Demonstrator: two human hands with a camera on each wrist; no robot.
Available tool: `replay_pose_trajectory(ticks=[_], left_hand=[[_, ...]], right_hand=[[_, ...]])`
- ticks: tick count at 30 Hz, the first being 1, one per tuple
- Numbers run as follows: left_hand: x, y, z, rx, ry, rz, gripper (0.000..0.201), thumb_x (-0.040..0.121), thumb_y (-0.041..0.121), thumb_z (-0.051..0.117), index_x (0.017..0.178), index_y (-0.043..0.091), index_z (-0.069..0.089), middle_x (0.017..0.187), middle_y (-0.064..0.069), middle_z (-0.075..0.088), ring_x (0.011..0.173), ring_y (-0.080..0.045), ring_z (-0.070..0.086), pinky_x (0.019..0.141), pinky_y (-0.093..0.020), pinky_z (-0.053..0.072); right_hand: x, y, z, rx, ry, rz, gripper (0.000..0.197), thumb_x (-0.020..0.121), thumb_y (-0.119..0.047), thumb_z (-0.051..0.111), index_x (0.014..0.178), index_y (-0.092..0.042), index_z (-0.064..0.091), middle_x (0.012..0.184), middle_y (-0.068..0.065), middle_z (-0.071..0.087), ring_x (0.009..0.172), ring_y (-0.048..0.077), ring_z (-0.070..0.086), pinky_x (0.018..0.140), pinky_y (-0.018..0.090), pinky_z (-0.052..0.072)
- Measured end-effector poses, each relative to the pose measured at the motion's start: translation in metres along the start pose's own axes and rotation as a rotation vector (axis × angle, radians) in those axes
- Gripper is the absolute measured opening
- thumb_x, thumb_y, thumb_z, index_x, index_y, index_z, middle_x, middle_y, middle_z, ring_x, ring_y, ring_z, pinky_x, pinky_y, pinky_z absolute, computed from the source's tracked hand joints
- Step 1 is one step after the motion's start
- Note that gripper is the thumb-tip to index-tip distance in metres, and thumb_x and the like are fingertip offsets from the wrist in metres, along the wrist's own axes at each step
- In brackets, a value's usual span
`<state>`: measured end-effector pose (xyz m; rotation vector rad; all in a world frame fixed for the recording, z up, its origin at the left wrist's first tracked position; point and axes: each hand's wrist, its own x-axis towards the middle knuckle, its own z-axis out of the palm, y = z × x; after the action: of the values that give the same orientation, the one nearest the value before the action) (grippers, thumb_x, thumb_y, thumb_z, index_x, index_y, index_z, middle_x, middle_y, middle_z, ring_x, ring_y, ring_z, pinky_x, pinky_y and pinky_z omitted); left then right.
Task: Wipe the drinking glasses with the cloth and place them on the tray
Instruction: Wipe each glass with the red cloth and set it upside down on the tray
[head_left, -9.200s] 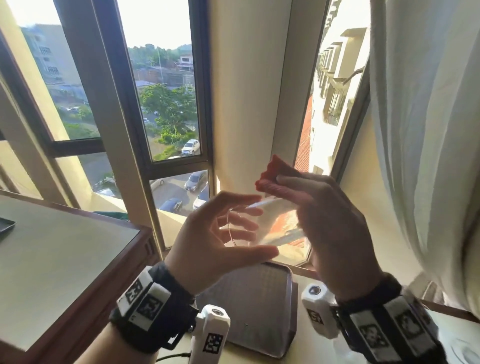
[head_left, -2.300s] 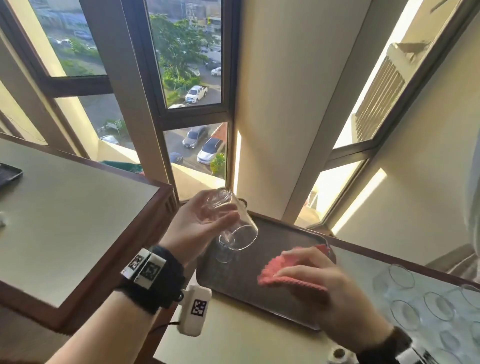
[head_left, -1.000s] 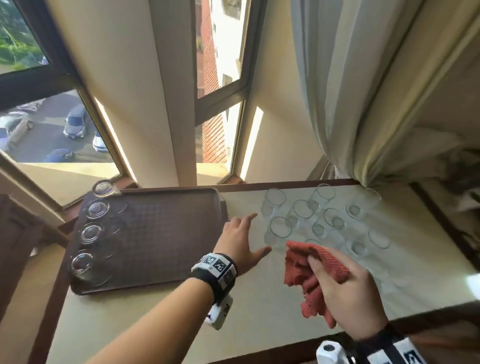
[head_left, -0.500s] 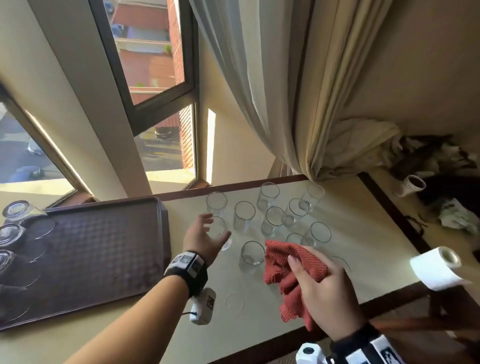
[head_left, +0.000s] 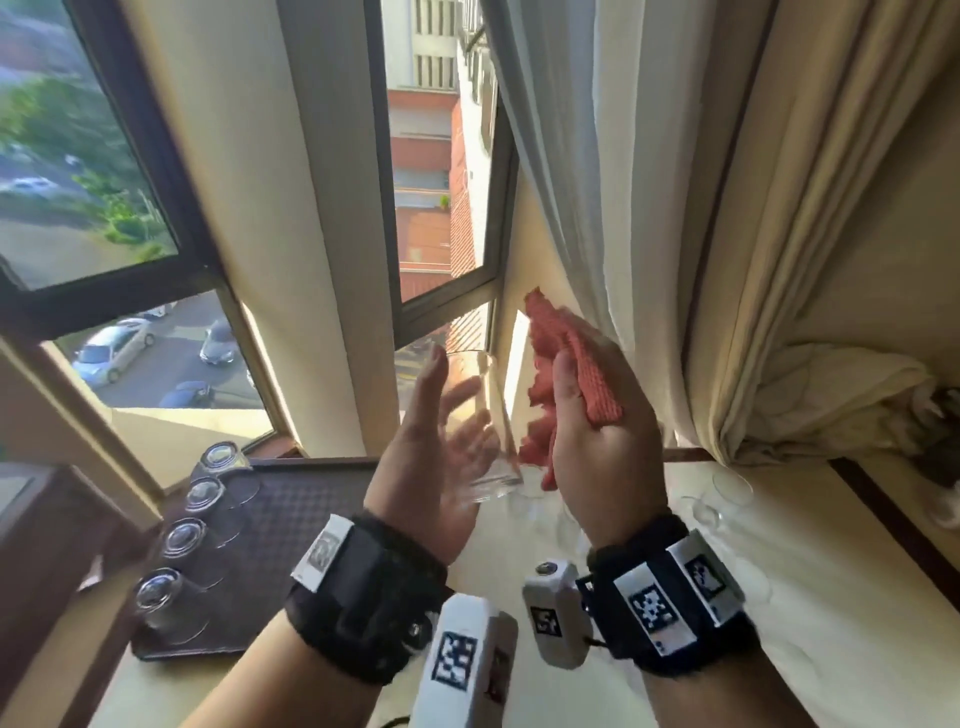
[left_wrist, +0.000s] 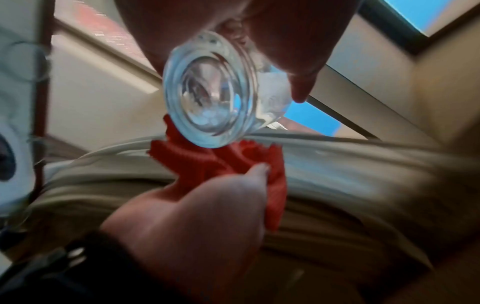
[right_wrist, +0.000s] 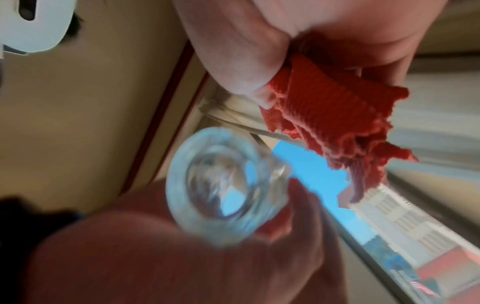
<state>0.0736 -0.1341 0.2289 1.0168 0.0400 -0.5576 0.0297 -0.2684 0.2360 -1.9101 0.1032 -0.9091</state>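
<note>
One glass (head_left: 480, 421) is held upright in the air by the left hand (head_left: 431, 467); one red cloth (head_left: 566, 374) is gripped by the right hand (head_left: 597, 441) just beside it. Four glasses (head_left: 179, 538) are stood upside down on one tray (head_left: 291, 551).

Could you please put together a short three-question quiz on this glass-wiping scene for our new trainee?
1. True or false: the left hand holds a glass raised above the table.
2. What does the right hand grip? A) a roll of paper B) a red cloth C) a second glass
3. How many glasses stand upside down on the tray in the head view?

Key:
1. True.
2. B; the cloth is beside the glass, and contact is unclear.
3. Four, in a row along the tray's left edge.
</note>
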Motion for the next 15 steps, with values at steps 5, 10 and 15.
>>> replay_pose_trajectory(ticks=[5, 10, 15], left_hand=[[-0.024, 0.04, -0.004, 0.156, -0.023, 0.161, 0.088, 0.075, 0.09, 0.064, 0.139, 0.029, 0.067, 0.134, -0.005, 0.073, 0.128, -0.028, 0.068, 0.113, -0.054, 0.048], [-0.031, 0.068, -0.02, 0.261, 0.059, 0.234, 0.095, 0.072, 0.093, 0.051, 0.137, 0.026, 0.064, 0.128, -0.008, 0.075, 0.116, -0.029, 0.073, 0.104, -0.058, 0.052], [-0.042, 0.06, -0.016, 0.436, 0.04, 0.376, 0.073, 0.087, 0.087, 0.04, 0.132, 0.03, 0.053, 0.117, -0.001, 0.072, 0.101, -0.013, 0.076, 0.097, -0.044, 0.06]], right_hand=[[-0.027, -0.037, 0.042, 0.108, -0.324, -0.292, 0.058, 0.108, -0.042, 0.031, 0.155, -0.007, 0.035, 0.168, 0.005, 0.022, 0.156, 0.022, 0.016, 0.125, 0.033, 0.024], [-0.047, -0.03, 0.06, 0.276, -0.423, -0.219, 0.062, 0.104, -0.06, 0.024, 0.159, -0.031, 0.022, 0.169, 0.003, 0.02, 0.154, 0.028, 0.023, 0.117, 0.056, 0.035], [-0.019, -0.061, 0.063, 0.43, -0.334, 0.011, 0.069, 0.092, -0.069, 0.038, 0.14, -0.023, 0.055, 0.144, -0.005, 0.059, 0.141, 0.025, 0.048, 0.101, 0.022, 0.051]])
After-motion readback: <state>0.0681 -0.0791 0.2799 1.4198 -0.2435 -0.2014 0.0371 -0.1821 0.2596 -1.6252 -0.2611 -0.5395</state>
